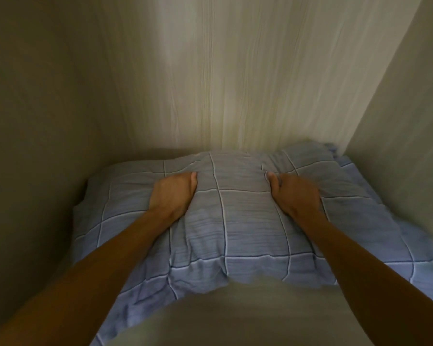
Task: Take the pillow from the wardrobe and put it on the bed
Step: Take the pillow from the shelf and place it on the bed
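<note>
A blue pillow (235, 221) with a white and dark grid pattern lies flat inside the wardrobe, filling its floor from the left wall to the right wall. My left hand (174, 193) presses into the pillow's upper left part, fingers curled into the fabric. My right hand (295, 193) does the same on the upper right part. The cloth bunches up between the two thumbs. The fingertips of both hands are sunk in the fabric and hidden.
The wardrobe's pale wood-grain back panel (235, 83) rises behind the pillow. Its left side wall (35, 121) and right side wall (410, 121) close in tightly. A blurred light surface (235, 315) covers the pillow's near edge.
</note>
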Motion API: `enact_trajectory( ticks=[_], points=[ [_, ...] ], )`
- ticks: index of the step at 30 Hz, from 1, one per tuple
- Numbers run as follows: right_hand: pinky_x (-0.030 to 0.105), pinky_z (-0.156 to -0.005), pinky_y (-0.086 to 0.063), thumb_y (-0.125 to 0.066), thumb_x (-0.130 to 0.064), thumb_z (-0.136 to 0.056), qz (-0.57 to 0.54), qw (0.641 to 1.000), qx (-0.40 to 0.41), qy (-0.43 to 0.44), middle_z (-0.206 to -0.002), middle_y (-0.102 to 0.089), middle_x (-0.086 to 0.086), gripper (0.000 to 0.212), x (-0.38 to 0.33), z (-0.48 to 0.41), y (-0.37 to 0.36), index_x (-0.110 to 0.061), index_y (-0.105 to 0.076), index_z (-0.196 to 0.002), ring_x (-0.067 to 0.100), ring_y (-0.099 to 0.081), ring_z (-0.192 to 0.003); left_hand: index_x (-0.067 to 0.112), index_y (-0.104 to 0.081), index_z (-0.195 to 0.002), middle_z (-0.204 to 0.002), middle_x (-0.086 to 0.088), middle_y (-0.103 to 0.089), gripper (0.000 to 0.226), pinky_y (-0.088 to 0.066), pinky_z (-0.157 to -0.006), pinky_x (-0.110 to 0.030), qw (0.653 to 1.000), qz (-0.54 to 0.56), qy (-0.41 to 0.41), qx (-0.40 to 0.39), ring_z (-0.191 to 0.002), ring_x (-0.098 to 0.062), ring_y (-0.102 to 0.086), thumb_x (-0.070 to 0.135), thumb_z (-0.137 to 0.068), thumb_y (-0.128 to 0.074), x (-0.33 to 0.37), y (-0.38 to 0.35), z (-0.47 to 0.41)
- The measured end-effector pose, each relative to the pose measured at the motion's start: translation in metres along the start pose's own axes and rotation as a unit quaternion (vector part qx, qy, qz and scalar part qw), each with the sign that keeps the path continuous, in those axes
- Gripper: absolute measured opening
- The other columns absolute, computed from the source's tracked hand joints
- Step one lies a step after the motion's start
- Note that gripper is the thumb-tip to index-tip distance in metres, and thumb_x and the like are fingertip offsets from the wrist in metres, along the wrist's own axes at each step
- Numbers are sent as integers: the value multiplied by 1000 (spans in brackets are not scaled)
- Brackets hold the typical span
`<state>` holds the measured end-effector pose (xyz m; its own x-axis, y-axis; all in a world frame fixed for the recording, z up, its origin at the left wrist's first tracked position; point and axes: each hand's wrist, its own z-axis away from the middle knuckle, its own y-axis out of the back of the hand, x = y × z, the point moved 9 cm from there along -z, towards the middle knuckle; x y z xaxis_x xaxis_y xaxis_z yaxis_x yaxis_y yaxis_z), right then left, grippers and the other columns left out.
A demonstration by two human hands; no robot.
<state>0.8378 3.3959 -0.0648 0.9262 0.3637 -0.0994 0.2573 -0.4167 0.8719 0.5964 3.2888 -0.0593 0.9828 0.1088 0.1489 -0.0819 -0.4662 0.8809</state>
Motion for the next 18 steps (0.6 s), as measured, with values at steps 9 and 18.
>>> enact_trajectory(
  ticks=[9, 18],
  points=[
    [37, -60, -46, -32, -40, -100, 5, 995, 79, -57, -76, -70, 22, 58, 14, 23, 70, -5, -70, -74, 39, -65, -68, 4, -64, -59, -62, -25, -65, 61, -38, -54, -35, 992, 47, 28, 112, -57, -40, -60, 36, -99, -31, 14, 72, 6],
    [36, -56, -44, -42, -37, -98, 2, 980, 159, -121, -69, -66, 27, 54, 40, 92, 159, -2, -66, -66, 42, -63, -63, -6, -60, -58, -66, -33, -63, 66, -41, -56, -42, 988, 74, -12, 136, -58, -46, -58, 37, -96, -28, 67, 131, 38]
  ],
)
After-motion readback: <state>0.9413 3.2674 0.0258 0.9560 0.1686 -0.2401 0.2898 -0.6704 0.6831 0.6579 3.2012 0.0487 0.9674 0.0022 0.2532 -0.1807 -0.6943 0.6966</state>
